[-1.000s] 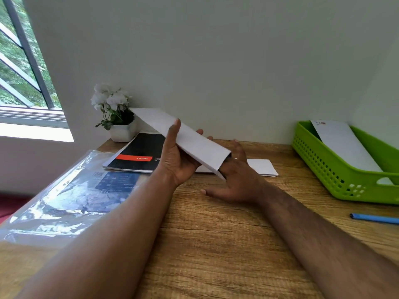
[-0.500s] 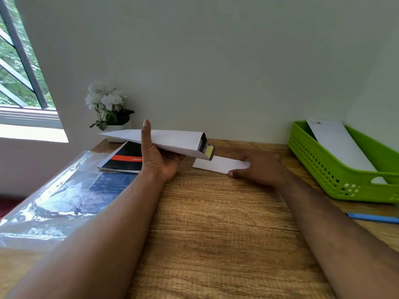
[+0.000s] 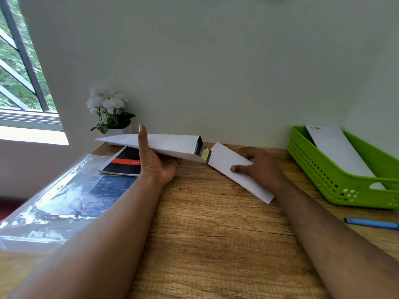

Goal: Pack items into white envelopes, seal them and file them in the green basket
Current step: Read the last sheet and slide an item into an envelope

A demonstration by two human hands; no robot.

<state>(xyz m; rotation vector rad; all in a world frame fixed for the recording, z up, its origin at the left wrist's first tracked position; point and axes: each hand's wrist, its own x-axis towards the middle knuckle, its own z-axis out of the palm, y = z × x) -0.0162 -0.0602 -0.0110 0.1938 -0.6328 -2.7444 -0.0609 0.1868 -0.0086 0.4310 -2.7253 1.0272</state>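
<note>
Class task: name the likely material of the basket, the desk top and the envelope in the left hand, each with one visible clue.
Basket: green moulded plastic, slightly glossy, with perforated walls.
Desk top: wood or wood-look laminate; printed-looking grain, matte.
Envelope in left hand: matte white paper, thin, sharply creased.

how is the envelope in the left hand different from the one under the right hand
The left hand holds its envelope up off the desk; the right hand has the second envelope low by the desk. The held envelope's end gapes open, showing a dark and yellow item; the second looks flat. Both are long and white.
</note>
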